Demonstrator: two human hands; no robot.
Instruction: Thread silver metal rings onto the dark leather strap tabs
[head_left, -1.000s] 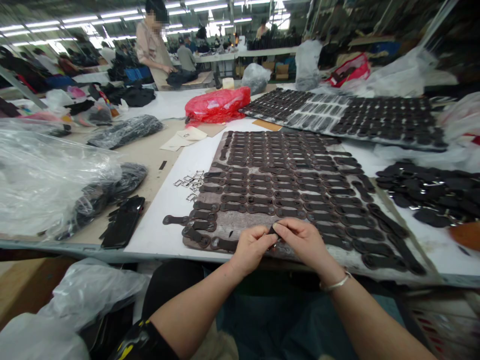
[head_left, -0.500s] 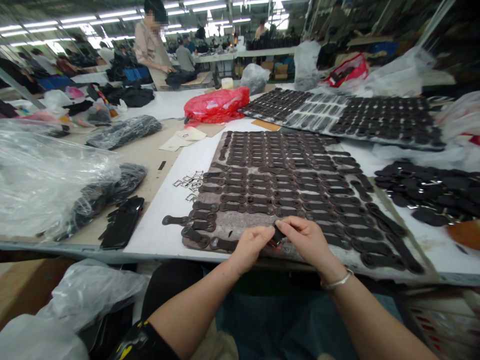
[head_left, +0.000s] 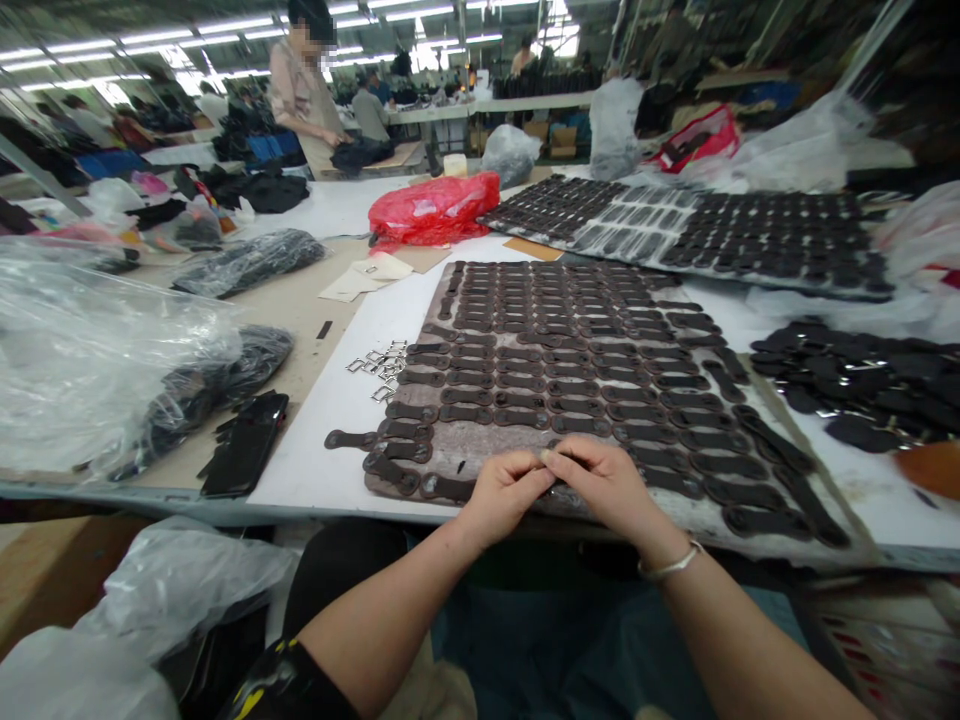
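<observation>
White tabletop [head_left: 322,475] carries a grey board [head_left: 510,440] of dark-brown, round-ended straps [head_left: 577,407]; above its near edge, left hand [head_left: 506,493] and right hand [head_left: 604,475] pinch closed on a small, mostly hidden dark piece [head_left: 558,488]. Close-set thumbs should stop it twisting.

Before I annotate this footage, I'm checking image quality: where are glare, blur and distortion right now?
Head view throughout: ceiling lights burn white; clear plastic at left glares; brown piece at the right edge looks smeared; far workers are soft; forearms look stretched; left hand and right hand look fairly crisp.
</observation>
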